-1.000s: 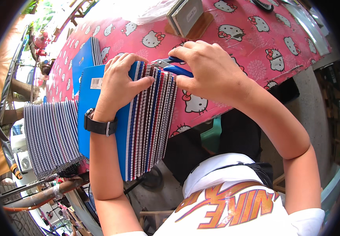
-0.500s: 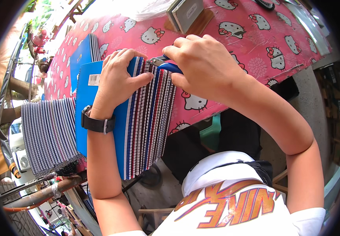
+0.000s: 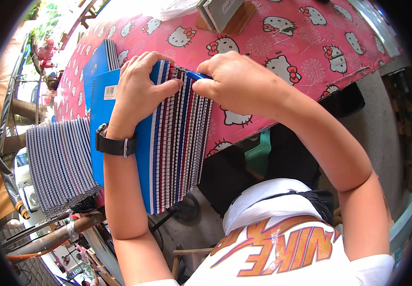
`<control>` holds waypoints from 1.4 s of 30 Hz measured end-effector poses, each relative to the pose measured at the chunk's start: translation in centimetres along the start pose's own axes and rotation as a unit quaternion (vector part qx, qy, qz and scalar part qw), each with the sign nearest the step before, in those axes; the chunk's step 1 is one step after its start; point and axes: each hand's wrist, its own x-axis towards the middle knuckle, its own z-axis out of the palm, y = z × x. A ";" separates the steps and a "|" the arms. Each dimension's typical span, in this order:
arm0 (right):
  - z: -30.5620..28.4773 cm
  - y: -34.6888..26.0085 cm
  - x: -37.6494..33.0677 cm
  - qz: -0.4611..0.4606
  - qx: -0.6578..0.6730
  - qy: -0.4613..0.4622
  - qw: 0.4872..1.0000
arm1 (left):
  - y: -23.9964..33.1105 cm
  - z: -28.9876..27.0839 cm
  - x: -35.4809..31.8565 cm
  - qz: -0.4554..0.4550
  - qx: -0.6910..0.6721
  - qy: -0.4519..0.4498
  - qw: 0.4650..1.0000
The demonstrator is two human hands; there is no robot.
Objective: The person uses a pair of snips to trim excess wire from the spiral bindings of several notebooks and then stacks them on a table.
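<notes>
A thick stack of spiral-bound notebooks [image 3: 179,138] stands with its coiled spines facing me and a blue cover [image 3: 144,178] on its left. My left hand [image 3: 141,90] grips the stack's far end, fingers over the blue cover and thumb pressed on the coils. Blue-handled pliers [image 3: 197,76] are closed in my right hand [image 3: 239,83], against the far ends of the coils just right of my left thumb. Most of the tool is hidden by my fingers, and its jaws are hard to make out among the coils.
A second row of spiral notebooks [image 3: 60,167] lies to the left. More blue notebooks [image 3: 98,62] rest behind on the pink patterned tablecloth [image 3: 258,45]. Toward the far side stands a wooden holder [image 3: 239,21] with grey panels. The table's near edge runs at the right.
My right hand has moved slightly nearer and lower, with the pliers now close against the coil ends. The left hand keeps its grip; the view has shifted a little.
</notes>
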 end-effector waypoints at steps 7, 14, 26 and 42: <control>3.6 0.7 -0.2 0.061 0.444 -0.027 0.893 | 0.6 0.0 0.3 -0.027 -0.027 -0.006 0.999; 2.9 3.8 -0.7 -0.062 -0.037 0.241 0.968 | 0.9 -0.4 0.3 -0.050 -0.019 -0.037 0.998; 0.6 0.5 0.4 -0.055 -0.137 0.100 0.984 | 1.1 -0.6 0.2 -0.084 -0.023 -0.051 0.995; 1.4 0.4 0.1 -0.076 -0.165 0.150 0.972 | 0.6 -0.1 0.2 -0.029 -0.055 0.002 0.998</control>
